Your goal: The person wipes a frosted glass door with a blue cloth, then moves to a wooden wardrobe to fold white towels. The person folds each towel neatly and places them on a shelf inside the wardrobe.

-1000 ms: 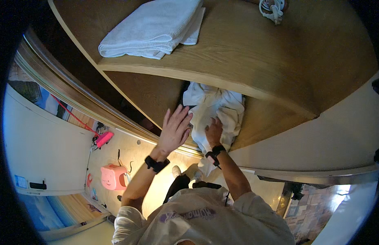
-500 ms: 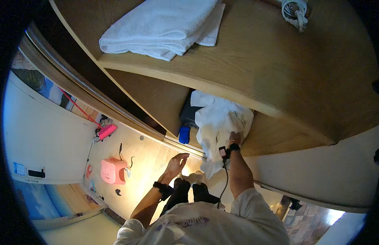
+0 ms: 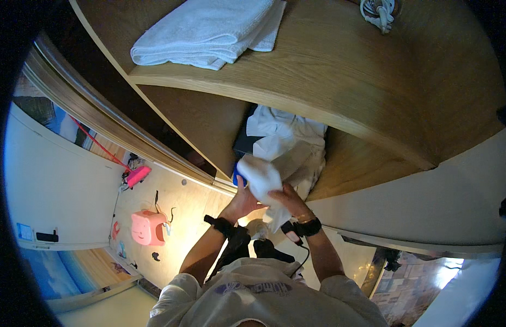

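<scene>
A white cloth (image 3: pixel 259 177), slightly smeared by motion, is bunched between my two hands in front of the lower shelf. My right hand (image 3: pixel 290 199) grips it from the right, with its fingers closed on the fabric. My left hand (image 3: pixel 242 200) holds its left edge, the fingers partly hidden behind it. Behind it, a heap of crumpled white clothes (image 3: pixel 296 150) lies in the lower compartment, partly over a black box (image 3: pixel 244 143). A blue object (image 3: pixel 237 173) beside the box is mostly covered by the cloth and my left hand.
The wooden upper shelf (image 3: pixel 329 82) juts out above the hands, carrying a folded white towel (image 3: pixel 209 32) and a coiled white cable (image 3: pixel 379 13). A sliding-door track (image 3: pixel 127 128) runs along the left. On the floor stand a pink stool (image 3: pixel 147 228) and a pink broom (image 3: pixel 138 176).
My right hand has drawn back from the heap with a white cloth. My left hand has moved up and right from beside the shelf and now holds the cloth too.
</scene>
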`<state>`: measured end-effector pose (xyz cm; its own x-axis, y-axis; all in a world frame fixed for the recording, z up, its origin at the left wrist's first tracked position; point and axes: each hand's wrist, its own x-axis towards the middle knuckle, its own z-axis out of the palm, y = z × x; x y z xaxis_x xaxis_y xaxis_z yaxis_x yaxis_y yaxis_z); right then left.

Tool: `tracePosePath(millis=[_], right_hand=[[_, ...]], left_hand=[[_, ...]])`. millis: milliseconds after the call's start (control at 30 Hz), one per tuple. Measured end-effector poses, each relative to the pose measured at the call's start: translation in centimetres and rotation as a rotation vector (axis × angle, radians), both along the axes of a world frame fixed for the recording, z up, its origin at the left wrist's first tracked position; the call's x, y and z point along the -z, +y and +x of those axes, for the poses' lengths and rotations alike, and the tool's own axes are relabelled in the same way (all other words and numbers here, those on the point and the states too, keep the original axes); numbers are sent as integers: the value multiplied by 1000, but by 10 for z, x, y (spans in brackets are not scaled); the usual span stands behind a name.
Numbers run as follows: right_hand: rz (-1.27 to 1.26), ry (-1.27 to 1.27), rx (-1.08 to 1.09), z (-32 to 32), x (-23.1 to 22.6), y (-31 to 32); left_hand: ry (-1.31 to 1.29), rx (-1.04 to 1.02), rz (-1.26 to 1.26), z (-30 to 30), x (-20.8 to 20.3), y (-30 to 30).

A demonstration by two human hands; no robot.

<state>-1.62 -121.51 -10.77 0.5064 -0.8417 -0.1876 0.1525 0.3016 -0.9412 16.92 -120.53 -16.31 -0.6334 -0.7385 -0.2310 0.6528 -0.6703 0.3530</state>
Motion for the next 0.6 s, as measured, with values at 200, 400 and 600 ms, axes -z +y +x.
tracePosePath(millis=[200,400,600], right_hand=[[90,85,-222,-12,29,33],[629,-158,388,-31,125,20],[677,-440,710,-39,155,-27]], left_hand=[[-302,-63,-269,8,0,-3],[-570,-46,-231,7,-66,0],[-873,233,-584,38,-124,57]])
